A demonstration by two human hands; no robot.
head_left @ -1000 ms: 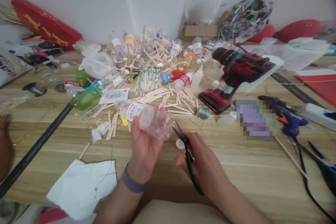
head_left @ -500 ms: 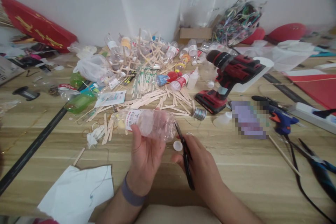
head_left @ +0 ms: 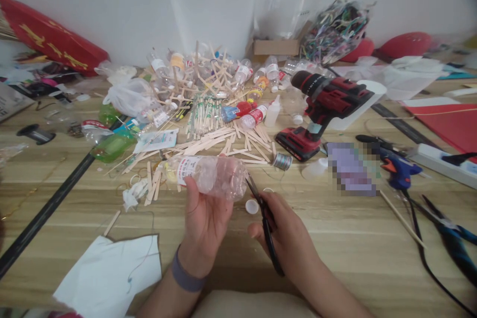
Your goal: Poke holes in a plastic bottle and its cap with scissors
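Left hand [head_left: 206,226] grasps clear bottle [head_left: 214,177], right hand [head_left: 288,228] grips scissors [head_left: 266,218] at its base; no cut discernible, work seemingly barely begun.

Glossy plastic bottle [head_left: 214,178], metal-bladed scissors [head_left: 267,226]

A bottle [head_left: 208,179] lies in the left hand [head_left: 206,221], scissors [head_left: 267,233] at its right end (a cap [head_left: 252,206] nearby on the table [head_left: 335,243]), sticks [head_left: 203,144] behind.
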